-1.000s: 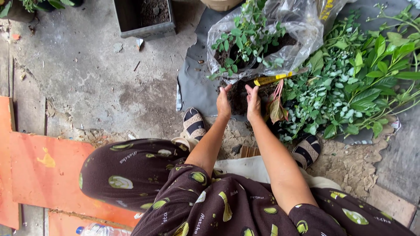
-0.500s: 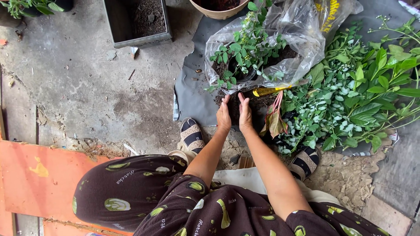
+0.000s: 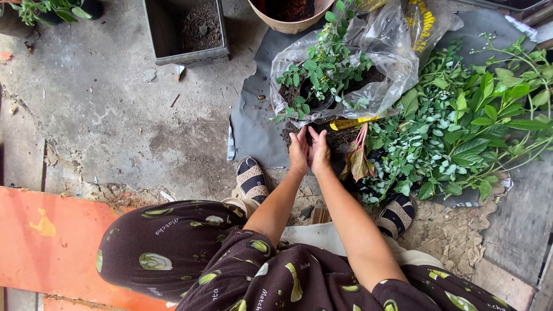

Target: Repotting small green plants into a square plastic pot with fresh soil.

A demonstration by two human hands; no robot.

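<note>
Rough grey concrete floor [image 3: 115,115], stained and cracked, lies in flat daylight. An orange board [image 3: 52,230] lies along the near left edge. A rectangular grey planter [image 3: 187,29] with soil stands at the far side, a round tan pot [image 3: 288,20] beside it. A dark grey mat [image 3: 253,115] covers part of the ground.

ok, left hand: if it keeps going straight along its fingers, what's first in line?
Likely the dark soil heap its fingertips already rest on, then the clear plastic bag with the small potted plant just beyond. The left hand points up-frame, pressed beside the right hand. Depth is unclear from above.
</note>
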